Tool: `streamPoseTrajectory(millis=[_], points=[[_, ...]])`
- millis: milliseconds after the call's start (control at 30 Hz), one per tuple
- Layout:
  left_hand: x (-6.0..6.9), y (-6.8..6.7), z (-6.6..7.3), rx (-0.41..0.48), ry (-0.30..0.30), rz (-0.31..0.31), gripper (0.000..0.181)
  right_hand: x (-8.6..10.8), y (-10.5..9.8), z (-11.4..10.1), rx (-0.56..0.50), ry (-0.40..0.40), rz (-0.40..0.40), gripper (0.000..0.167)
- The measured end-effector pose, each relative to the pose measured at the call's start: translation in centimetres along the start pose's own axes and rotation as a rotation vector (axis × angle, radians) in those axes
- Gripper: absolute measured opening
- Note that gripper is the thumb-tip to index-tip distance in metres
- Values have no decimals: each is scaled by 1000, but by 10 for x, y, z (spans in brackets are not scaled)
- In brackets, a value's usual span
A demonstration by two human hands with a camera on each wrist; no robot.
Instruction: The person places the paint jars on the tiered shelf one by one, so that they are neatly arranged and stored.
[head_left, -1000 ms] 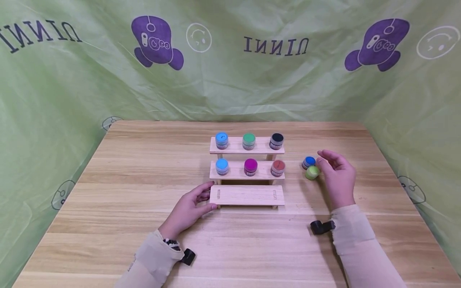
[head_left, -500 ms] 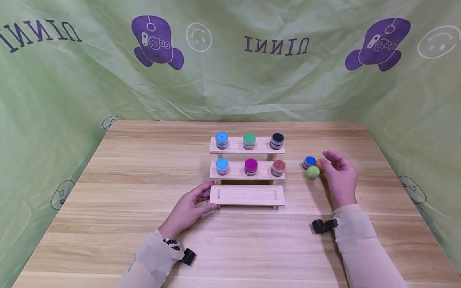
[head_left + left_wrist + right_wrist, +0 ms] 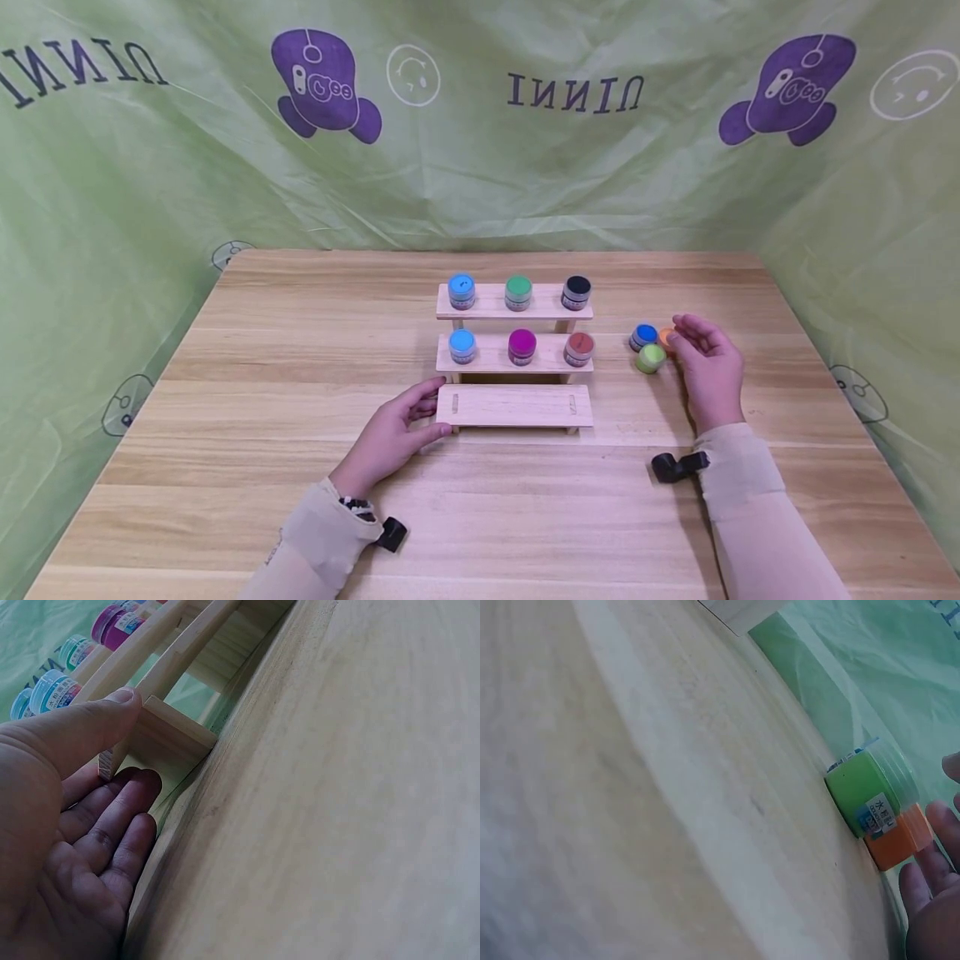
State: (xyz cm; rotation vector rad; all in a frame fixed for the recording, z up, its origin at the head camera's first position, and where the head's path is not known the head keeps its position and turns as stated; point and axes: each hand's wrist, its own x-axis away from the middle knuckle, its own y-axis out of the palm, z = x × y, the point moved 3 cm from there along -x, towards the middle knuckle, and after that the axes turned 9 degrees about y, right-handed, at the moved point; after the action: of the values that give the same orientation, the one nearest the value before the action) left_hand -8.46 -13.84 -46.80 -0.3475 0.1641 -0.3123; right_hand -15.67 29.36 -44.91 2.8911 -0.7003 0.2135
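Note:
In the head view a three-tier wooden display stand (image 3: 517, 407) stands mid-table, its lowest step bare. My left hand (image 3: 393, 433) holds the left end of that step; in the left wrist view the thumb (image 3: 112, 709) lies on the board's edge, fingers beneath. My right hand (image 3: 708, 367) is beside a small orange paint jar (image 3: 665, 337), fingers loosely bent near its lid, the thumb partly covering it. Touching or close to that jar are a lime green paint jar (image 3: 650, 358) and a blue paint jar (image 3: 643, 337), all on the table right of the stand.
On the middle step sit a light blue jar (image 3: 462, 346), a magenta jar (image 3: 522, 347) and a reddish-brown jar (image 3: 579, 349). The top step bears another blue jar (image 3: 462, 292), a green jar (image 3: 518, 292) and a black jar (image 3: 576, 292). Green cloth (image 3: 480, 183) surrounds the table.
The right hand has shifted slightly right, away from the jars. The orange jar, hidden behind it at first, now shows beside the blue and lime green ones. My left hand stays put.

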Motion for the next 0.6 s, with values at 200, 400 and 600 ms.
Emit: streamPoseTrajectory(millis=[200,400,600], points=[[0,0,1,1,2,-4,71,-2,-3,3,29,24,-25,42],[0,0,2,1,10,-6,71,-3,-5,2,88,52,-64,46],[0,0,2,-12,0,-2,71,-4,-10,3,133,45,-116,46]])
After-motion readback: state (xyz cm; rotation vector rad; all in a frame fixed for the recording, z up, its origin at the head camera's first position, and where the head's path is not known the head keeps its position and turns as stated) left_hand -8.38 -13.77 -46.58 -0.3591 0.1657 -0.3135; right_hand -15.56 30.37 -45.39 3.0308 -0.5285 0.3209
